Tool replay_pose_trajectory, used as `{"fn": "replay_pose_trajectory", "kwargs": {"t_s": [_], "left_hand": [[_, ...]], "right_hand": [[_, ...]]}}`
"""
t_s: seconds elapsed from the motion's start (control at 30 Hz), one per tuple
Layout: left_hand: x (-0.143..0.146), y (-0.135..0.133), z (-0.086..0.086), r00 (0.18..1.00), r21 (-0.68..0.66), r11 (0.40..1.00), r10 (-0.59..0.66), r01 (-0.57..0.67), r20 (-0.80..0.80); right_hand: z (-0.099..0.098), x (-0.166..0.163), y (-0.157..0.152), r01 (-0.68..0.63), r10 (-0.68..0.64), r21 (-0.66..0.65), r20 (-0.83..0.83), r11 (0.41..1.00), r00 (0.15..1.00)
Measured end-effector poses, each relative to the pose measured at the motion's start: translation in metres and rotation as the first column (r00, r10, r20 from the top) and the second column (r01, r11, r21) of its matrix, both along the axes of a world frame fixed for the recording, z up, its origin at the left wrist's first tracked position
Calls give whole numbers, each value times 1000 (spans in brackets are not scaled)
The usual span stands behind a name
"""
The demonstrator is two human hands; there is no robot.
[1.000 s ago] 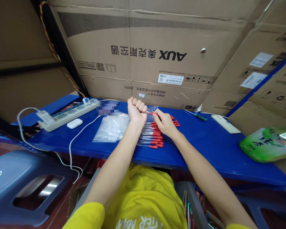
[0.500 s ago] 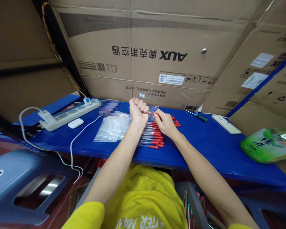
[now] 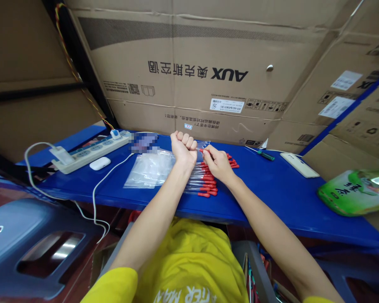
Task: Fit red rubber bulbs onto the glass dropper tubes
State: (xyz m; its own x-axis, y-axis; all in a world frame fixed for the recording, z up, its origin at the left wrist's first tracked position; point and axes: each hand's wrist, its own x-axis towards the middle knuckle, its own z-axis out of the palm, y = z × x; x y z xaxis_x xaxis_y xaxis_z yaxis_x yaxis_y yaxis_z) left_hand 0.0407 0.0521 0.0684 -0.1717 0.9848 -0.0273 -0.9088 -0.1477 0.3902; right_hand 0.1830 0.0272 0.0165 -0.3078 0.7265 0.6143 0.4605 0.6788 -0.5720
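My left hand (image 3: 183,148) is closed in a fist above the middle of the blue tabletop, wrapped around the clear tube end of a dropper. At its other end, the dropper's red bulb (image 3: 201,150) sits between the thumb and fingers of my right hand (image 3: 218,162). Below both hands lies a row of droppers (image 3: 205,179) with thin clear tubes and red bulbs pointing right. More red bulbs (image 3: 233,162) show just past my right hand. Clear plastic bags (image 3: 148,170) lie flat beside my left wrist, which hides part of the pile.
At the left are a white power strip (image 3: 91,152), a white earbud case (image 3: 100,163) and a cable (image 3: 96,189). A green-handled screwdriver (image 3: 265,155), a pale phone (image 3: 299,164) and a green pouch (image 3: 353,193) lie to the right. Cardboard (image 3: 189,50) walls the back.
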Motion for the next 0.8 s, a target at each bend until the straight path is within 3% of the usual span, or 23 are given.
{"fn": "replay_pose_trajectory", "kwargs": {"t_s": [0.23,0.37,0.5,0.63,0.7,0.8], "left_hand": [[2,3,-8,1000,67,998,-14,13,17],[4,5,-11,995,86,995,-34,42,-89],[-4,11,-11,965,97,980,188,-173,-183],[-16,19,-4,809,118,885,460,-450,-366],[-19,25,6,780,185,887,461,-424,-424],[-15,38,20,799,209,953,298,-219,-522]], "right_hand": [[3,10,12,40,-40,0,60,999,997],[2,17,19,46,-48,34,74,998,996],[0,29,26,120,-126,50,147,992,981],[-2,41,30,26,-31,21,289,999,957],[-3,43,30,-14,16,-8,330,1000,944],[-5,39,28,-25,35,-32,371,999,928]]}}
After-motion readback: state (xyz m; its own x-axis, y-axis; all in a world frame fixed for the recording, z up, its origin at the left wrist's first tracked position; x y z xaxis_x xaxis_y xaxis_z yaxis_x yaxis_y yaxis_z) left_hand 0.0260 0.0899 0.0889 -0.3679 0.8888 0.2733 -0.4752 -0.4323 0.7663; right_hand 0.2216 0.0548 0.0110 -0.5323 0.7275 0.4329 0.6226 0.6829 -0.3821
